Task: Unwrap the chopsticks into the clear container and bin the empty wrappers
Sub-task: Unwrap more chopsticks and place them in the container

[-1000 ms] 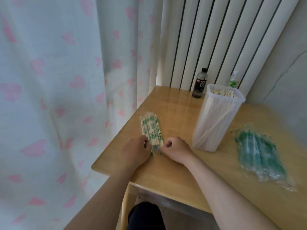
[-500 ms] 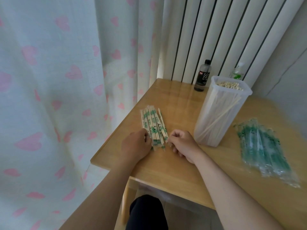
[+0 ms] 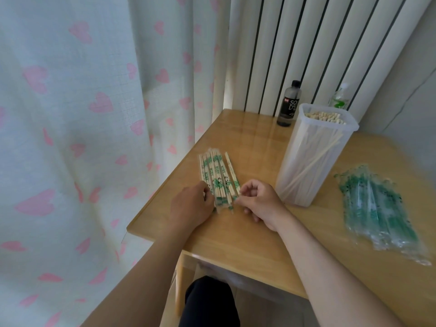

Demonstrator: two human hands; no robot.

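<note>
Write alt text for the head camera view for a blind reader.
Left hand and right hand grip the near ends of wrapped chopsticks on a wooden table. A clear container of bare chopsticks stands to the right, with empty wrappers farther right and a soda bottle behind.

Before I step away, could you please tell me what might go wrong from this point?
The wrapped chopsticks lie loose near the table's left edge; as the right hand pinches one, others could roll off. The tall clear container stands close beside that arm and might tip if bumped. The empty wrappers lie loose, with no bin in view, and may slide off.
</note>
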